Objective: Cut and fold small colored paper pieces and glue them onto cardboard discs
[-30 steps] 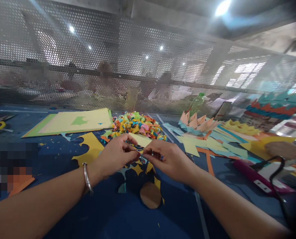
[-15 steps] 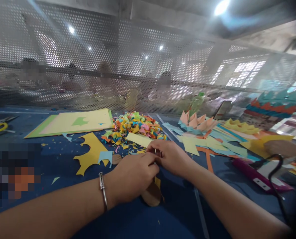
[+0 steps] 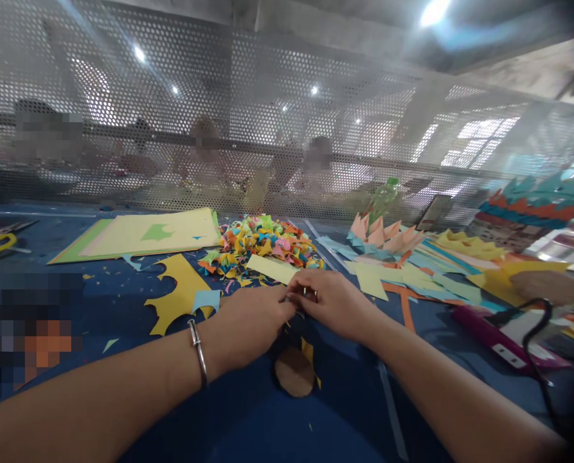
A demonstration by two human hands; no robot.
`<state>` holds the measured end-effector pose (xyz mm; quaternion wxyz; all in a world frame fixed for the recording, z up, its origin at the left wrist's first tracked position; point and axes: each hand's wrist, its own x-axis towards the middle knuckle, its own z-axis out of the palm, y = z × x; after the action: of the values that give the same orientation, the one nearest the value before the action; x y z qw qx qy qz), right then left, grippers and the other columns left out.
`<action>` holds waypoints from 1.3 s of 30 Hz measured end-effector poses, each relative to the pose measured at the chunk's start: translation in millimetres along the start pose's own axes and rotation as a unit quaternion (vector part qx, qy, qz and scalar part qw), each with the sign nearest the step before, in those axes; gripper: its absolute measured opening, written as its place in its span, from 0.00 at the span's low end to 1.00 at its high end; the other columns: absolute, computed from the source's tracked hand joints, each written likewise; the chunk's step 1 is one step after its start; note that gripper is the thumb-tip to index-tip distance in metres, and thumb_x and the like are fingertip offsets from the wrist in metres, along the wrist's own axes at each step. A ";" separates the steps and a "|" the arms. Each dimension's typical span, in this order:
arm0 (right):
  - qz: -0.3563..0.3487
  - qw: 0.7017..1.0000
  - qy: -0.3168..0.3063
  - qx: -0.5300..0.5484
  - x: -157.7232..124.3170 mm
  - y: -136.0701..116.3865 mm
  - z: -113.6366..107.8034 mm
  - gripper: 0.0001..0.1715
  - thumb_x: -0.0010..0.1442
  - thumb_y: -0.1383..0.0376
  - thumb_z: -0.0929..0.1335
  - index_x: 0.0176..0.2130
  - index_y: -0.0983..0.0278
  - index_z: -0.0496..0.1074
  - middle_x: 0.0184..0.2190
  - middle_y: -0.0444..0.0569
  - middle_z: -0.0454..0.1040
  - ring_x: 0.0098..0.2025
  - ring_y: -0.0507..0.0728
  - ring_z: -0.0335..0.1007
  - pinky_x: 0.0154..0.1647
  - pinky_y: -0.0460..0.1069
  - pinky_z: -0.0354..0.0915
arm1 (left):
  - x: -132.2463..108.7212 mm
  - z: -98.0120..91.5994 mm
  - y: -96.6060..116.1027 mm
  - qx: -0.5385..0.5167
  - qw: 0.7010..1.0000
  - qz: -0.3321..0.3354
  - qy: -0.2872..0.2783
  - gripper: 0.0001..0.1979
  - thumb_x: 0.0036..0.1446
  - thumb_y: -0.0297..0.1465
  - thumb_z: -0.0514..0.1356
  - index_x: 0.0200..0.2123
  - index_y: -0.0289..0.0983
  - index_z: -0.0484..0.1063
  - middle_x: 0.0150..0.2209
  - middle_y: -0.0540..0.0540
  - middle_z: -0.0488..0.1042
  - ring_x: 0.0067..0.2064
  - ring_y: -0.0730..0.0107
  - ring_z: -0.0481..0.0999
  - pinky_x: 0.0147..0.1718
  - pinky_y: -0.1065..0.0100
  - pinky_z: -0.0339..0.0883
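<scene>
My left hand (image 3: 251,325), with a silver bangle on the wrist, and my right hand (image 3: 332,302) meet at the fingertips over the blue table. Both are closed in a pinch; whatever they hold is too small or hidden to make out. Just below them lies a round brown disc (image 3: 294,373) with a narrow yellow paper scrap (image 3: 308,352) beside it. A pale yellow paper strip (image 3: 271,269) lies right behind my fingers. Left of my hands rest a yellow sheet with rounded cut-outs (image 3: 178,296) and a light blue scrap (image 3: 206,300).
A heap of colourful paper cuttings (image 3: 267,241) lies ahead, with stacked paper sheets (image 3: 123,239) to its left. Yellow-handled scissors (image 3: 0,245) lie far left. At right are folded peach paper points (image 3: 383,235), a purple power strip (image 3: 503,341) with black cable, and another person's hand (image 3: 551,287).
My left hand has shifted slightly left and up, uncovering more of the brown disc. My right hand stays nearly in place, still pinching.
</scene>
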<state>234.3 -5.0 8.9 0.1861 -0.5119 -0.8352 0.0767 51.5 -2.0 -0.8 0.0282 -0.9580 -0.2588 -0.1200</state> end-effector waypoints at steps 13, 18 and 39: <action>-0.019 0.998 -0.040 0.043 -5.1 -7.4 -1.2 0.08 0.55 0.69 0.64 0.33 0.63 0.74 0.29 0.45 0.73 0.28 0.52 0.67 0.29 0.45 0.58 | -6.4 -13.7 -24.0 -0.422 0.870 -0.216 0.135 0.02 0.53 0.28 0.58 0.28 0.37 0.69 0.23 0.52 0.69 0.25 0.74 0.67 0.25 0.73 0.61; -0.023 0.998 -0.048 0.044 -4.4 -4.3 -0.1 0.08 0.56 0.68 0.64 0.33 0.63 0.74 0.28 0.46 0.73 0.28 0.52 0.67 0.29 0.46 0.59 | -2.3 -5.2 -23.0 -0.547 0.781 -0.269 0.134 0.07 0.51 0.29 0.61 0.35 0.35 0.71 0.30 0.49 0.72 0.30 0.72 0.70 0.30 0.70 0.66; 0.000 0.982 -0.002 0.188 -3.6 -8.6 -3.7 0.06 0.59 0.66 0.65 0.34 0.64 0.71 0.27 0.43 0.70 0.28 0.51 0.63 0.28 0.45 0.58 | -2.8 3.4 -18.1 -0.544 0.768 -0.288 0.176 0.06 0.48 0.26 0.59 0.33 0.35 0.68 0.27 0.50 0.72 0.27 0.73 0.72 0.27 0.70 0.65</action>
<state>230.1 -12.4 14.3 0.2768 -0.4675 -0.8065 0.2331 40.8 12.7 -5.0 -0.4890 -0.6557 -0.4041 -0.4094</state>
